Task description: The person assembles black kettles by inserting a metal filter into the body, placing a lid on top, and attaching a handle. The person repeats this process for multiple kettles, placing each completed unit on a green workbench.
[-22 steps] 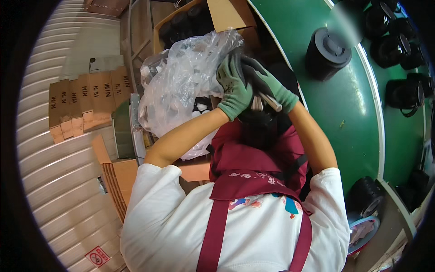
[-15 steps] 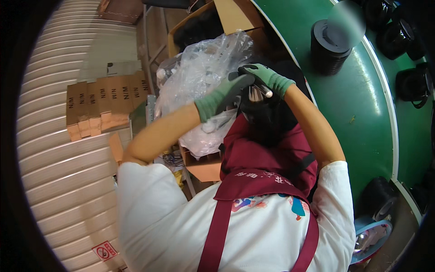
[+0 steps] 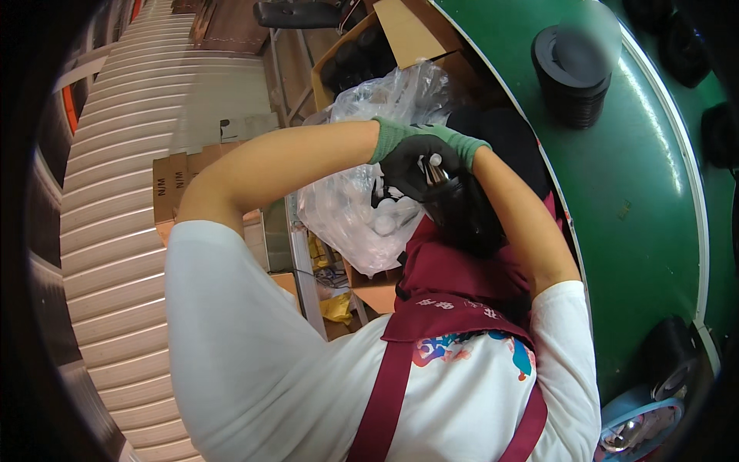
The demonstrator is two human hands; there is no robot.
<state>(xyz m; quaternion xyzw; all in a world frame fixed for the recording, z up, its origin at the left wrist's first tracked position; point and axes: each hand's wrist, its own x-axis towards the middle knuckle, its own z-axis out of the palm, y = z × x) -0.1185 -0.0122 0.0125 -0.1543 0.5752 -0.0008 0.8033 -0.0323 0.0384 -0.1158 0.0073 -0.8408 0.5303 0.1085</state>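
Note:
Both hands wear green gloves with black palms and meet above my lap. My left hand point(image 3: 413, 163) is closed, its black fingers curled around a few slim shiny rods point(image 3: 436, 171) with a pale round tip. Below them, a glossy black vessel point(image 3: 464, 215) rests against my maroon apron point(image 3: 454, 269); how the rods join it I cannot tell. My right hand point(image 3: 450, 137) lies close against the far side of the left one, its fingers mostly hidden behind it.
A clear plastic bag point(image 3: 339, 208) with pale round pieces lies in front of me to the left. Beyond it, an open carton point(image 3: 408, 35) holds dark items. To the right, a green table point(image 3: 616, 231) bears a stack of black ring-shaped parts point(image 3: 570, 85). A blue basket point(image 3: 616, 416) stands lower right.
My left arm has swung up and its hand has turned over, now wrapping around the rods. The right hand has shifted behind it. The whole view has moved slightly.

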